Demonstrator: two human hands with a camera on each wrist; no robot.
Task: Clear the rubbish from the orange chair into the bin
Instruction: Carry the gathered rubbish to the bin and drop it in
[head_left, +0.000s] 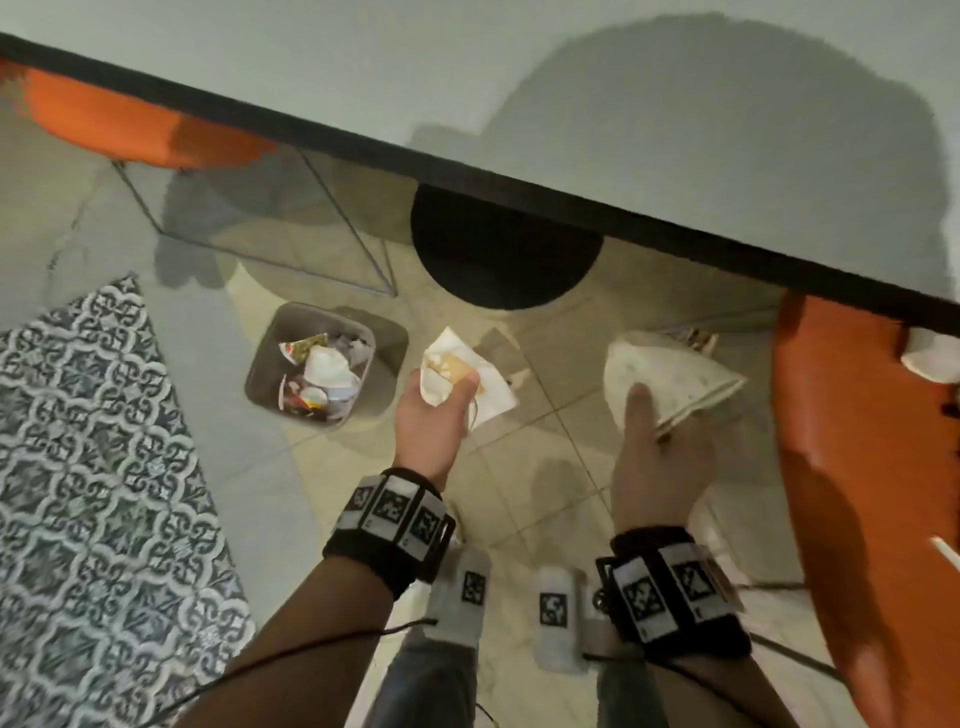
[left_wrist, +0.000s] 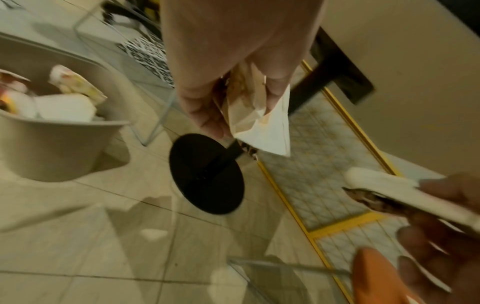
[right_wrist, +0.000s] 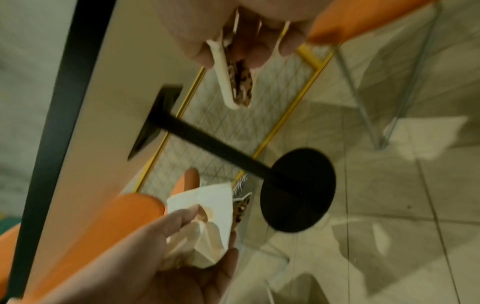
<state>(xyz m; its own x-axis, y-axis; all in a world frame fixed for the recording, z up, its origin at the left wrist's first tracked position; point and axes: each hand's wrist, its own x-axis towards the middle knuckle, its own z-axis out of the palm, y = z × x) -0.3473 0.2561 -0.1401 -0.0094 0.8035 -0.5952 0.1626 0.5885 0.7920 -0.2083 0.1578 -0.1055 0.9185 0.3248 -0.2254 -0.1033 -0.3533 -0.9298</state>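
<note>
My left hand (head_left: 434, 410) grips a crumpled, stained white paper wrapper (head_left: 467, 371) just right of the grey bin (head_left: 270, 358) on the floor, which holds several scraps of rubbish. In the left wrist view the wrapper (left_wrist: 262, 127) hangs from my fingers. My right hand (head_left: 660, 441) holds a folded white paper plate (head_left: 670, 374) over the tiles, left of the orange chair (head_left: 852, 457). The right wrist view shows the folded plate (right_wrist: 226, 67) pinched between fingers, with a patterned inner side. A white scrap (head_left: 930, 353) lies on the chair seat at the far right.
A grey table top (head_left: 571, 93) with a dark edge spans the upper view; its black round base (head_left: 498, 254) stands on the tiles. A second orange chair (head_left: 119, 122) with wire legs sits upper left. A patterned rug (head_left: 98, 457) covers the floor at left.
</note>
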